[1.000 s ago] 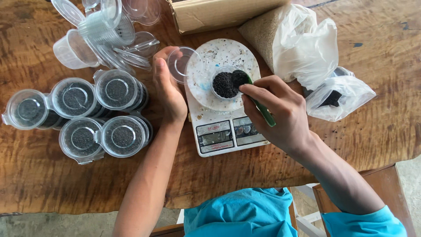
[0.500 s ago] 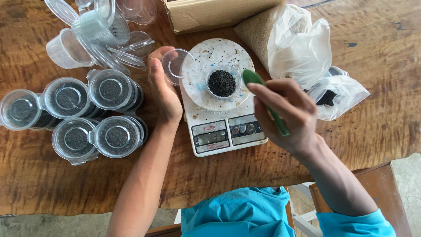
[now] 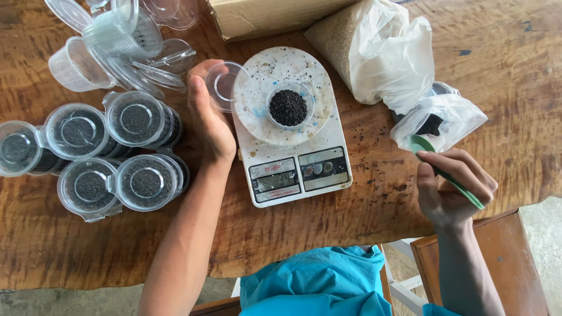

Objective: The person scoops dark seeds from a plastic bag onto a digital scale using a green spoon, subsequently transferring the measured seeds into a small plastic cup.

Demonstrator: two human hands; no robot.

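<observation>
left hand [image 3: 208, 120] rests beside the scale [image 3: 293, 146], fingers loosely touching a clear lid [image 3: 225, 86]. right hand [image 3: 451, 184] grasps a green spoon [image 3: 445, 169] near the bag [image 3: 439, 120]. cup of black seeds [image 3: 288, 107] sits on the scale.

Looked like small home packing setup, not a lab: rough wood table [image 3: 88, 246], digital scale [image 3: 293, 169], plastic cups [image 3: 134, 120] w/ dark grains, bags [image 3: 386, 58], cardboard box [image 3: 263, 17].

Left hand [image 3: 209, 120] touches a clear lid [image 3: 223, 86] beside the scale [image 3: 293, 158] (cup of dark grains atop); right hand [image 3: 449, 188] grips a green spoon [image 3: 445, 171].
</observation>
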